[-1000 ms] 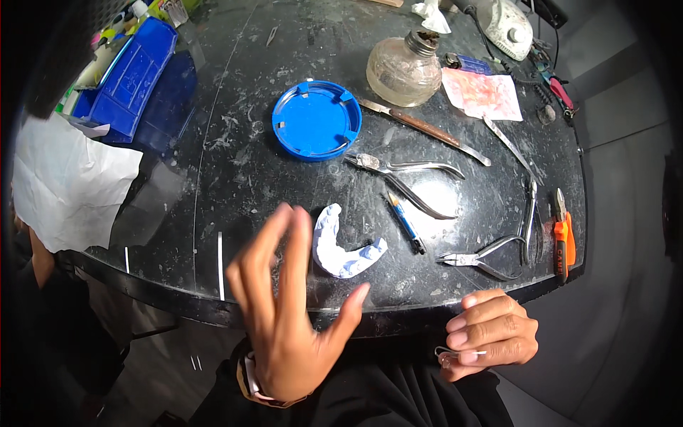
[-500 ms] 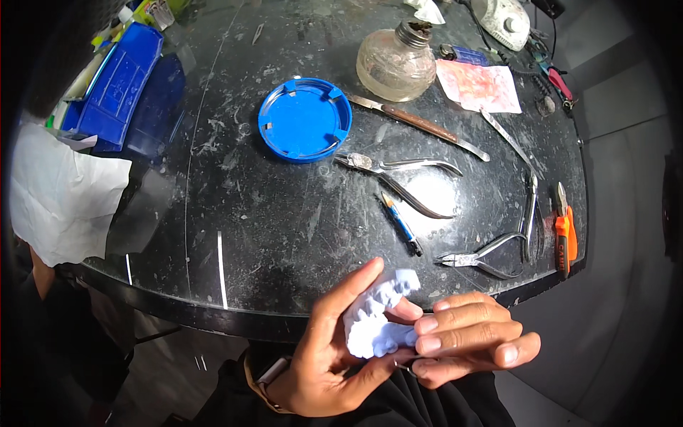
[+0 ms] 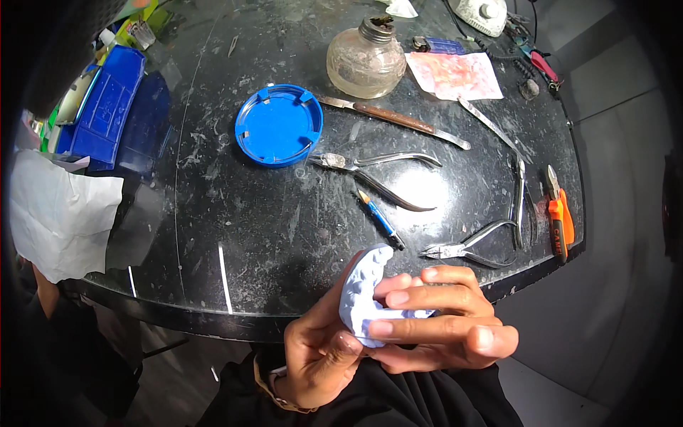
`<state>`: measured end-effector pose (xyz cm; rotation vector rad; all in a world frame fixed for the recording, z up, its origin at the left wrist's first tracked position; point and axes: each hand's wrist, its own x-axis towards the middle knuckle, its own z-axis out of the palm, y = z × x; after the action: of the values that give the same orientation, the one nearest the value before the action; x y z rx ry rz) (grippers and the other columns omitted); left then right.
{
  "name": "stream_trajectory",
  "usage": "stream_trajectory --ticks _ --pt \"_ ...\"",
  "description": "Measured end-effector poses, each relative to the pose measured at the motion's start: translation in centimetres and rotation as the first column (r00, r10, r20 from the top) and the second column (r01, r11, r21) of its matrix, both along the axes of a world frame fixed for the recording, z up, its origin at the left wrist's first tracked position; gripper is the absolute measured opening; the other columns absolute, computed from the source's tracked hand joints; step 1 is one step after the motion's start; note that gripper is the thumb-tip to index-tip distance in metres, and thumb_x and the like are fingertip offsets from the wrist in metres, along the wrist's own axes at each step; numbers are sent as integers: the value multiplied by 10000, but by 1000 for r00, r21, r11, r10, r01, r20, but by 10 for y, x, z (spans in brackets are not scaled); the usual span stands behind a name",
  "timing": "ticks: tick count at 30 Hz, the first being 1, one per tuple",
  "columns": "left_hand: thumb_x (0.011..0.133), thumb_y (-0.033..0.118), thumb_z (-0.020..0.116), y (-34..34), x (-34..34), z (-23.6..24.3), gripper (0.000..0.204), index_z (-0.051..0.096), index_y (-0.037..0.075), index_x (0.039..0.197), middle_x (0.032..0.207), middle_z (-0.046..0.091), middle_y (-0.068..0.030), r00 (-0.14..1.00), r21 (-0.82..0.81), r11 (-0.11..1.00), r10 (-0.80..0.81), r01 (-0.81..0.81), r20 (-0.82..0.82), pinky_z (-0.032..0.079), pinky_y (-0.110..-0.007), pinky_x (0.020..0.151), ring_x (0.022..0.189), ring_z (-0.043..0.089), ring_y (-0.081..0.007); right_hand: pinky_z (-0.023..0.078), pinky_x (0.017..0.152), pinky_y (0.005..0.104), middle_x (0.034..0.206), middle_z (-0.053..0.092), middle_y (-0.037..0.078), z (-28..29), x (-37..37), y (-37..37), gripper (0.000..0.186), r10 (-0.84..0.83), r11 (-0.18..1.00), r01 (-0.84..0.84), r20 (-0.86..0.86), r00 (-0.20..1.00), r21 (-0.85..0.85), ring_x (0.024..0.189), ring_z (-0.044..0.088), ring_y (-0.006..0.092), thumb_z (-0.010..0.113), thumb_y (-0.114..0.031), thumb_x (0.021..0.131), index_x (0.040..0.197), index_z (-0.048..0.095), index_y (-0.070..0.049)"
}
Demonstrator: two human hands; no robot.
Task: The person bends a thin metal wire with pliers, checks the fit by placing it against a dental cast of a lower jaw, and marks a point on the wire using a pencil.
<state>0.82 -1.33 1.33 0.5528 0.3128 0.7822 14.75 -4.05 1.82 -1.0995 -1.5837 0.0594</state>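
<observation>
A pale blue plaster dental cast point(image 3: 361, 285), with a curved row of teeth, is held tilted just in front of the table edge. My left hand point(image 3: 320, 356) is closed round its left side, the thumb pressing low on the cast. Across its lower right part lie the bent fingers of my right hand point(image 3: 448, 320), with the thumb underneath. These fingers cover much of that side, and whether anything thin sits between them is hidden. Just beyond the cast are a short blue pencil point(image 3: 382, 220) and small metal pliers point(image 3: 469, 245).
Larger pliers point(image 3: 377, 171) lie beside a blue round lid point(image 3: 279, 127). Behind are a wooden-handled knife point(image 3: 398, 117), a glass burner point(image 3: 366, 64) and a stained paper point(image 3: 455, 75). Orange-handled pliers point(image 3: 558, 220) lie near the right edge; a white sheet point(image 3: 64, 213) hangs at left.
The cast has turned more upright in my left hand, whose thumb has moved onto it. My right fingers have slid further left across the cast. The whole table view has shifted slightly left.
</observation>
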Motion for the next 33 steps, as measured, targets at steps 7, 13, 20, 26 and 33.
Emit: stream_trajectory --ticks 7,13,20,26,33 --pt "917 199 411 -5 -1 0 622 51 -81 1340 1262 397 -226 994 -88 993 72 -79 -79 320 -388 991 1186 396 -271 454 646 284 820 674 43 4 -1 -2 708 -78 995 81 55 995 -52 753 635 173 788 -169 605 1165 366 -71" --pt "890 244 475 0 -2 -8 698 59 -97 1334 1251 396 -222 998 179 983 50 -44 -30 345 -392 961 1138 443 -275 425 642 280 822 674 36 3 7 -4 665 -31 998 38 132 991 -53 737 605 148 760 -185 633 1169 386 -65" --pt "818 279 593 -5 -4 -11 774 151 -117 1315 1078 514 -155 981 142 982 144 -125 -130 393 -371 909 1046 501 -242 429 632 284 793 675 34 12 0 -1 544 -53 992 65 105 993 -109 705 617 152 766 -171 623 1035 427 -65" --pt "810 338 585 -3 -6 -9 801 163 -125 1310 1073 506 -159 978 199 975 127 -94 -164 412 -356 876 1010 519 -232 437 598 296 746 670 59 5 -1 0 562 -9 1000 9 -67 998 3 628 614 162 787 -142 606 1013 409 -57" --pt "838 333 548 -4 -5 -10 767 160 -135 1306 1087 471 -169 971 261 960 154 -104 -182 413 -361 860 984 519 -235 431 611 294 752 662 54 0 -2 0 567 36 999 -35 -144 989 6 628 579 157 789 -98 612 1022 401 -47"
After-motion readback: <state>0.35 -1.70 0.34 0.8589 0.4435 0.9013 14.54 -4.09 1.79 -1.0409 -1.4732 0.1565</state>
